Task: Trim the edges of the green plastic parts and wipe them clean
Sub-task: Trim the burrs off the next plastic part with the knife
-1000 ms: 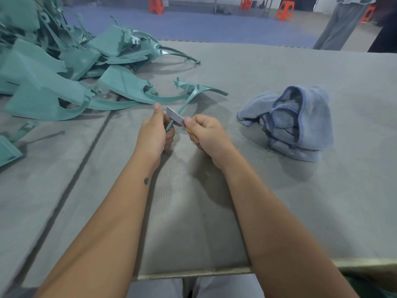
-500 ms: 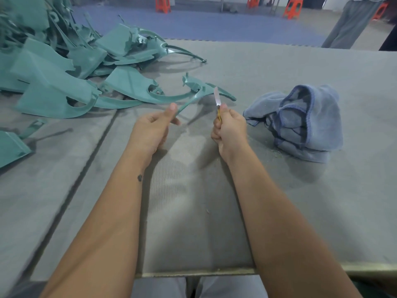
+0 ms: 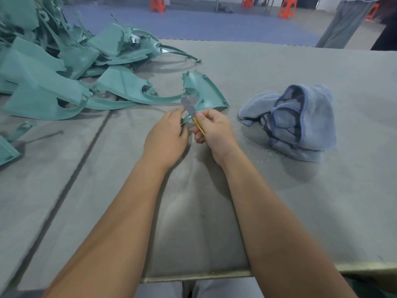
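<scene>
A curved green plastic part (image 3: 204, 91) lies on the grey felt table (image 3: 279, 211) just beyond my hands, its wide end turned up and showing small pegs. My left hand (image 3: 166, 138) grips its thin near end. My right hand (image 3: 211, 127) holds a yellow-handled knife (image 3: 191, 110), whose grey blade points up and left against the part's edge. A crumpled blue cloth (image 3: 298, 121) sits to the right, untouched.
A big heap of green plastic parts (image 3: 53, 67) fills the table's far left, with one more piece (image 3: 8, 149) at the left edge. A seam (image 3: 86, 155) runs down the table. Orange stools (image 3: 286, 8) and a standing person (image 3: 348, 20) are beyond.
My hands have come back together at the part. The knife has moved left from beside the part to its edge, and the part now shows its wide pegged face.
</scene>
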Action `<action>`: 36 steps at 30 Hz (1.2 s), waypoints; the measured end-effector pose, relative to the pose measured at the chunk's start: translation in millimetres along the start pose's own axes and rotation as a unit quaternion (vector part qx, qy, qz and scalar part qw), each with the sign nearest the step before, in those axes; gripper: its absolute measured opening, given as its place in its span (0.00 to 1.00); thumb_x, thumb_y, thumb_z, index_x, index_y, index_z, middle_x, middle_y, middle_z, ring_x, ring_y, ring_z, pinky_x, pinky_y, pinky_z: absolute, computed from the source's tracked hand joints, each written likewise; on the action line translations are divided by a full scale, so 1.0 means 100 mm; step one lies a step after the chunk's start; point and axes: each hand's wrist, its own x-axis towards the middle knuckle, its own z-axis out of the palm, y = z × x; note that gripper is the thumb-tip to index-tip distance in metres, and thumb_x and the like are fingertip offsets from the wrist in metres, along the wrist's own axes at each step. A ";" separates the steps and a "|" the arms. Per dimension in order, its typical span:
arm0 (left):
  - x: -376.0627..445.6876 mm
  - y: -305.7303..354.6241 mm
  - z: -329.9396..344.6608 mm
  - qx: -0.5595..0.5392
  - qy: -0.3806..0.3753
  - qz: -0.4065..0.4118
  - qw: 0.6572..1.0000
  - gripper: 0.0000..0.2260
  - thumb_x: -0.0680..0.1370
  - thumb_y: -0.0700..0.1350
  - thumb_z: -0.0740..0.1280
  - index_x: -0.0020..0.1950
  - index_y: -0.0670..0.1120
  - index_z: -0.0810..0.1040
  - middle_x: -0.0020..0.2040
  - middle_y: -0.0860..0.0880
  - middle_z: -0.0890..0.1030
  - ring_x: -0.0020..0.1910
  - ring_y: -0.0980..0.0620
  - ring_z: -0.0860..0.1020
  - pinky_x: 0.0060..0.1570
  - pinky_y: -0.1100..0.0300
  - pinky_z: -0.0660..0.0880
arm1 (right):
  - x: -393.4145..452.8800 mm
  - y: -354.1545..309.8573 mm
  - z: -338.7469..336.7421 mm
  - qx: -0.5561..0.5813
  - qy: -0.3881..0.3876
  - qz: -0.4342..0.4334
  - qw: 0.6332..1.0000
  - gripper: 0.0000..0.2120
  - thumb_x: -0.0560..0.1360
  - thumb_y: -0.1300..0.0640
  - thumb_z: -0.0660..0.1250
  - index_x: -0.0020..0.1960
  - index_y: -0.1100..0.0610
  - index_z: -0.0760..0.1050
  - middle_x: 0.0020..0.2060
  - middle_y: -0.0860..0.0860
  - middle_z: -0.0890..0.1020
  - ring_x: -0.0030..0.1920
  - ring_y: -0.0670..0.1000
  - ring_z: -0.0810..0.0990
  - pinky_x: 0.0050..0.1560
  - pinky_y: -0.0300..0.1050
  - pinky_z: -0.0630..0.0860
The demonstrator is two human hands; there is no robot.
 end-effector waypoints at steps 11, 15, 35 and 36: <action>0.01 -0.04 -0.06 -0.020 0.046 -0.075 0.996 0.12 0.84 0.49 0.55 0.46 0.46 0.73 0.37 0.49 0.74 0.39 0.44 0.71 0.36 0.53 0.62 | -0.06 -0.05 0.01 -0.004 -0.041 -0.009 0.999 0.14 0.82 0.64 0.55 0.39 0.58 0.71 0.26 0.52 0.66 0.22 0.40 0.63 0.24 0.31 0.61; 0.02 -0.03 -0.06 -0.027 0.039 -0.084 0.995 0.14 0.83 0.50 0.55 0.52 0.44 0.77 0.39 0.45 0.77 0.42 0.41 0.74 0.38 0.51 0.68 | -0.05 -0.03 0.04 -0.012 -0.007 -0.019 1.000 0.14 0.82 0.64 0.55 0.39 0.58 0.71 0.27 0.51 0.66 0.24 0.40 0.63 0.26 0.30 0.61; -0.07 -0.12 -0.13 -0.071 0.066 -0.106 0.990 0.12 0.83 0.49 0.56 0.53 0.49 0.79 0.28 0.54 0.67 0.29 0.51 0.66 0.32 0.55 0.59 | 0.11 -0.02 -0.15 0.305 0.196 0.082 0.928 0.15 0.83 0.60 0.53 0.38 0.56 0.65 0.25 0.49 0.67 0.20 0.43 0.59 0.22 0.36 0.59; -0.08 -0.12 -0.13 -0.068 0.065 -0.104 0.990 0.12 0.83 0.49 0.56 0.53 0.48 0.79 0.28 0.54 0.68 0.29 0.51 0.66 0.31 0.55 0.60 | 0.10 -0.01 -0.15 0.302 0.192 0.079 0.930 0.14 0.83 0.60 0.54 0.38 0.56 0.65 0.26 0.49 0.67 0.21 0.44 0.60 0.23 0.36 0.59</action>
